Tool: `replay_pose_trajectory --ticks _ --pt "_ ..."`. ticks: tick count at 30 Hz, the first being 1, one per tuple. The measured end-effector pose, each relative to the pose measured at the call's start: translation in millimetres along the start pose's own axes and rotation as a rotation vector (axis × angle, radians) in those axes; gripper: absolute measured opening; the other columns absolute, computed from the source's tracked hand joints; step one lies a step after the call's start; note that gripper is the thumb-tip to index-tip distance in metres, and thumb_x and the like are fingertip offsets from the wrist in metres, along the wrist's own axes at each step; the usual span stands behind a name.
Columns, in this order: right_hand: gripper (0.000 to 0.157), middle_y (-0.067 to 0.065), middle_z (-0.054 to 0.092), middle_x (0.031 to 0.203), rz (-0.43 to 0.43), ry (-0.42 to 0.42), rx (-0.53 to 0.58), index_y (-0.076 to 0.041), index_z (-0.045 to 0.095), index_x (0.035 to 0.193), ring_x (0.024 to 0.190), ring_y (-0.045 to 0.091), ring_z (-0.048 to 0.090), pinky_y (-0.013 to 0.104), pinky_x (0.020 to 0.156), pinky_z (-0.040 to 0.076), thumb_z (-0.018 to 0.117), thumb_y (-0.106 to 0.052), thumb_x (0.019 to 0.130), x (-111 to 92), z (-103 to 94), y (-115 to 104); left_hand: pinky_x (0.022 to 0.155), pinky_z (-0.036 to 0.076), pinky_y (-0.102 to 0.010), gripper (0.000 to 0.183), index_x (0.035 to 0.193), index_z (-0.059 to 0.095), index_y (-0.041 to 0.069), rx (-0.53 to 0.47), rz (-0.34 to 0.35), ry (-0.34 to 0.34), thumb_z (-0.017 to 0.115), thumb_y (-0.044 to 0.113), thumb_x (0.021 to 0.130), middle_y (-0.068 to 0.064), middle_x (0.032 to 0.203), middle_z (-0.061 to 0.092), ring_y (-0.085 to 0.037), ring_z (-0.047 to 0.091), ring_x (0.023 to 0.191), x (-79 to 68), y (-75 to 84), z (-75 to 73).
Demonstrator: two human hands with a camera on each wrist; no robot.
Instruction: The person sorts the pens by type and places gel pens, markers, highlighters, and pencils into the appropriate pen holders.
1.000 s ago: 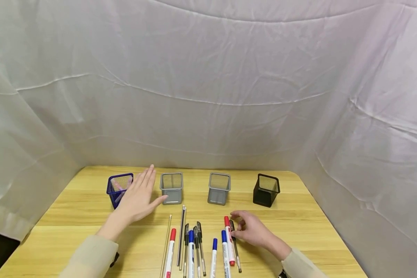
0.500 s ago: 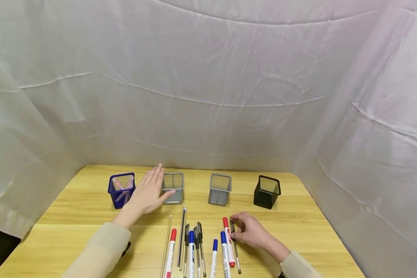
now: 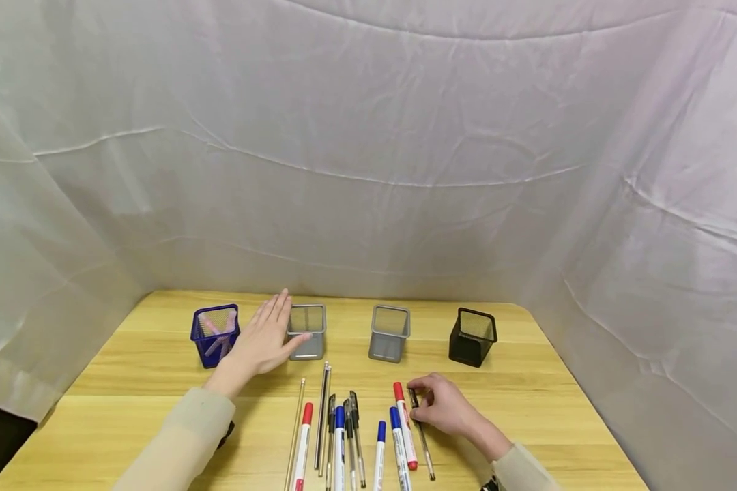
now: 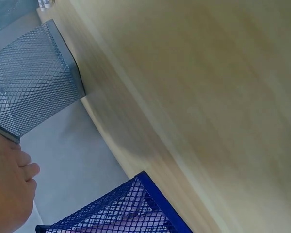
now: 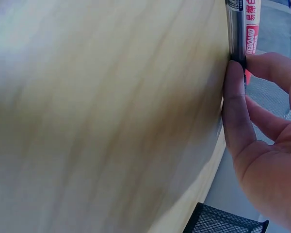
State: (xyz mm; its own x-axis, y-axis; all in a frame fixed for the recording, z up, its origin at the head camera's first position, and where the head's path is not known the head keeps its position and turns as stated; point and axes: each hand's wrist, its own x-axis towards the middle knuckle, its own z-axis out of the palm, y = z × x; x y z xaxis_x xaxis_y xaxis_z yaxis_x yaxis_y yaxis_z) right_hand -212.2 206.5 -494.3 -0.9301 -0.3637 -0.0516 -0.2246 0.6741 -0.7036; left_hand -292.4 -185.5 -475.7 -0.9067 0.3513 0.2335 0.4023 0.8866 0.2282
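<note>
My right hand (image 3: 445,406) pinches a clear-barrelled pen with a black cap (image 3: 426,450) between thumb and fingers, near the capped end. In the right wrist view the pen (image 5: 237,34) lies close beside a red-and-white whiteboard marker (image 5: 252,24). That red-capped marker (image 3: 409,436) is just left of the pen on the table. My left hand (image 3: 261,344), fingers straight, is at the left side of a grey mesh pen holder (image 3: 307,348); whether it touches the holder I cannot tell. A blue mesh pen holder (image 3: 198,348) with pinkish sticks inside stands left of that hand.
A second grey holder (image 3: 387,348) and a black mesh holder (image 3: 469,351) stand farther right. Across the front lie blue-capped markers (image 3: 399,447), another red-capped marker (image 3: 304,443), several black-capped pens (image 3: 357,436) and thin metallic sticks (image 3: 295,436). Pale cloth (image 3: 344,225) walls the table.
My left hand has moved right, from the blue holder to the left grey one. My right fingers have closed on the black-capped pen, and its lower end has swung slightly right, away from the red marker.
</note>
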Motion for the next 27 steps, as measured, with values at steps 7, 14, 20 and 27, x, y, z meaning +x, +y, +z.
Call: replay_pose_trajectory --ticks 7,14,20,27 --pt "0.053 0.012 0.064 0.107 0.01 0.044 0.096 0.01 0.064 0.127 0.085 0.02 0.059 0.023 0.063 0.055 0.081 0.004 0.076 -0.5 0.6 -0.2 0.129 0.011 -0.053 0.092 0.161 0.014 -0.008 -0.007 0.009 -0.014 0.04 0.061 0.107 -0.023 0.171 0.007 -0.04 0.012 0.158 -0.7 -0.2 -2.0" --pt "0.057 0.011 0.066 0.107 0.016 0.052 0.135 0.009 0.062 0.13 0.087 0.02 0.06 0.022 0.069 0.056 0.08 0.004 0.075 -2.3 0.4 1.5 0.129 0.012 -0.053 0.091 0.161 0.014 -0.009 0.004 0.021 -0.027 0.038 0.061 0.108 -0.024 0.171 0.007 -0.039 0.012 0.158 0.0 -1.9 -1.3" --pt "0.06 0.013 0.066 0.109 0.041 0.047 0.197 0.01 0.059 0.134 0.084 0.019 0.062 0.026 0.063 0.06 0.079 0.004 0.078 -5.7 -0.5 1.1 0.129 0.011 -0.053 0.091 0.161 0.015 -0.009 0.002 0.019 -0.044 0.038 0.061 0.108 -0.024 0.171 0.007 -0.039 0.012 0.158 -0.2 -1.2 -1.2" --pt "0.061 0.016 0.064 0.114 0.049 0.075 0.239 0.008 0.056 0.139 0.081 0.019 0.062 0.027 0.06 0.06 0.077 0.006 0.081 -4.3 -2.4 -4.4 0.129 0.012 -0.053 0.09 0.161 0.016 -0.009 0.0 0.019 -0.046 0.039 0.06 0.108 -0.024 0.171 0.008 -0.04 0.013 0.158 -1.5 -0.5 -4.3"
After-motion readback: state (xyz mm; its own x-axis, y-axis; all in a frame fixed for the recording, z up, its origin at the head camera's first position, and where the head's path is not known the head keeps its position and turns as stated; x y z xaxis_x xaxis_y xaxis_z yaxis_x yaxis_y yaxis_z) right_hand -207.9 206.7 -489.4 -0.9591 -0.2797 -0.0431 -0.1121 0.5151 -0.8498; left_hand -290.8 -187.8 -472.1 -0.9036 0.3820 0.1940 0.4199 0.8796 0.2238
